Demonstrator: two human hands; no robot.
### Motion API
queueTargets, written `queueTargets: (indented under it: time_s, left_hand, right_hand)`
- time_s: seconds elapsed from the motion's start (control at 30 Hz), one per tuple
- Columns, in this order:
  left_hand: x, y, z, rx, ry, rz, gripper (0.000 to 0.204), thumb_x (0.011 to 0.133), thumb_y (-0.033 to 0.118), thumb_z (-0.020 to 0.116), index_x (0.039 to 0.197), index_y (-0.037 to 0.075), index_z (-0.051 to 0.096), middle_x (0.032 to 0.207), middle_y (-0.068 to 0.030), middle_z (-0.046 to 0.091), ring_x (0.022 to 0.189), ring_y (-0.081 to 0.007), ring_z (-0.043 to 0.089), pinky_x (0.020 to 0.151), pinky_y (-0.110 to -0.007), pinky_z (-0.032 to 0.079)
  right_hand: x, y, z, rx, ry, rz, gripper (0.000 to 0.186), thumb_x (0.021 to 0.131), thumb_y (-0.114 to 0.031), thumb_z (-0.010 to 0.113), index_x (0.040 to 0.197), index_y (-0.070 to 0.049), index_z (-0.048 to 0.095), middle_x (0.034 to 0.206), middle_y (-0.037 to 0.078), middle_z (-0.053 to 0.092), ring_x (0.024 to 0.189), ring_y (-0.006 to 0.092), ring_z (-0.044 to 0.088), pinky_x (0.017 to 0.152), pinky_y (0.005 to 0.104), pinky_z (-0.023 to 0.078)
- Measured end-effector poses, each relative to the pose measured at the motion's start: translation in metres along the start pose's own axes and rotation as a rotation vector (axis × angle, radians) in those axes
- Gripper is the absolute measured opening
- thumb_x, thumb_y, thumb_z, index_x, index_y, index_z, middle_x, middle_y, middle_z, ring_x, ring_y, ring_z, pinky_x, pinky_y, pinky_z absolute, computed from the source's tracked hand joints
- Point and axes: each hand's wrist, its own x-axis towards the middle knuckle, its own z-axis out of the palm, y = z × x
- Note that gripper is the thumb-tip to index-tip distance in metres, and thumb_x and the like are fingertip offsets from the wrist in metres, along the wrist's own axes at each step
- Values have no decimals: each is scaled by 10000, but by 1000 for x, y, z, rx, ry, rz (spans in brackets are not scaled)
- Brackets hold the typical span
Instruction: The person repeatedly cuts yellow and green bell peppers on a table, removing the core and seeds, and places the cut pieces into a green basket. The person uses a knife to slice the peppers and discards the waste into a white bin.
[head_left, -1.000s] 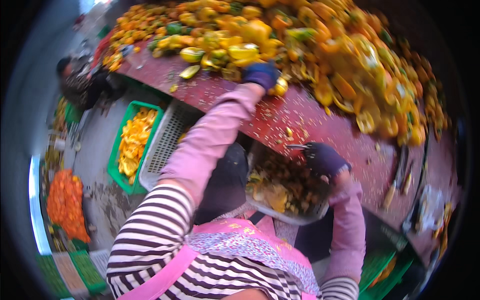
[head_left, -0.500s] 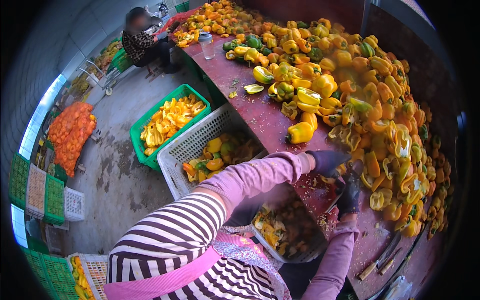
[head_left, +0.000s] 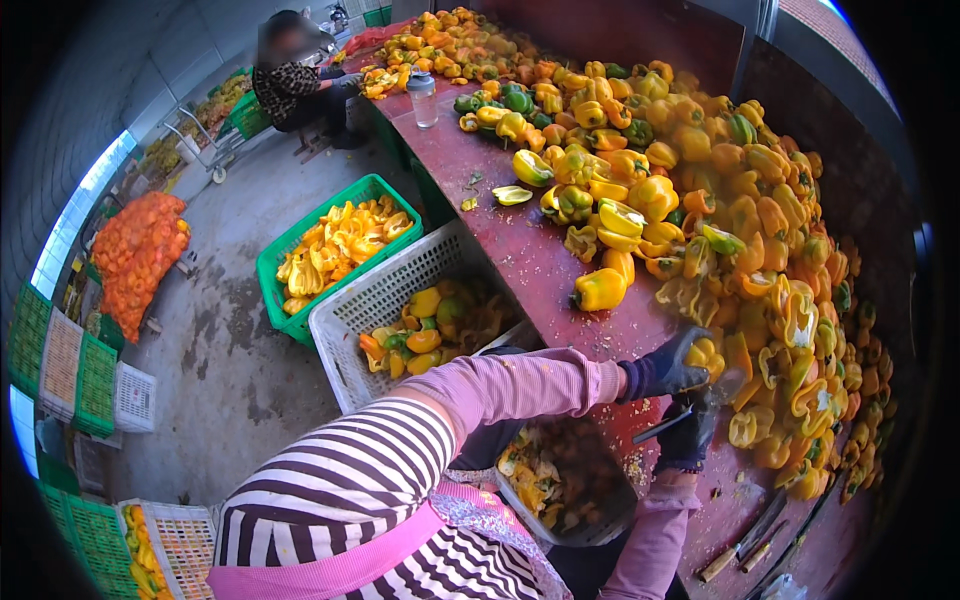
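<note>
My left hand [head_left: 665,365], in a dark glove and pink sleeve, is closed round a yellow pepper [head_left: 704,360] at the edge of the pepper pile [head_left: 760,230] on the red worktop [head_left: 500,230]. Just below it, my right hand [head_left: 685,440], also gloved, grips a knife [head_left: 650,432] whose blade points left over the worktop's edge. Seeds are scattered around both hands. Under that edge sits a crate of cut scraps [head_left: 525,470].
A grey crate [head_left: 340,335] of peppers and a green crate [head_left: 275,265] of cut peppers stand left. A person [head_left: 295,90] sits at the far end near a bottle [head_left: 422,100]. Loose knives [head_left: 740,550] lie right. An orange sack [head_left: 135,265] and stacked crates [head_left: 95,380] line the left.
My view has swung round toward the far end. My left hand has moved from the pile's front toward my right hand, and the pepper in it now shows clearly.
</note>
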Motion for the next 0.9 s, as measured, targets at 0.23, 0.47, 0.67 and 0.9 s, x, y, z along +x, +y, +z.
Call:
queueTargets:
  time_s: [0.23, 0.47, 0.67, 0.9]
  left_hand:
    - [7, 6, -6, -132, -187, -57, 668, 843, 185, 776, 1385, 27, 419, 1217, -87, 545, 1109, -177, 528, 960, -334, 463]
    - [27, -21, -10, -271, 16, -64, 603, 810, 49, 788, 1336, 92, 497, 1183, -33, 581, 1070, -141, 559, 922, -312, 512]
    - [24, 11, -39, -598, -102, -261, 446, 931, 139, 665, 1327, 45, 482, 1145, -129, 621, 982, -283, 678, 830, -428, 601]
    - [18, 35, -18, -83, -134, -66, 533, 916, 148, 681, 1383, 19, 461, 1259, -123, 564, 1114, -237, 596, 949, -383, 521]
  right_hand:
    - [-3, -7, -7, -255, 62, -93, 350, 1011, -337, 526, 1271, -104, 541, 1074, 39, 689, 862, 166, 700, 504, 215, 459]
    - [-33, -51, 46, -536, 168, -197, 374, 989, -236, 507, 1308, -43, 476, 1028, 127, 688, 701, 212, 687, 432, 259, 479]
    - [-35, -54, 48, -745, 63, -165, 187, 908, -84, 512, 1082, -39, 559, 785, 113, 687, 496, 204, 637, 406, 304, 474]
    - [-38, -45, 47, -1393, 289, -235, 170, 959, -222, 509, 1007, -60, 532, 851, 261, 647, 838, 480, 612, 712, 564, 479]
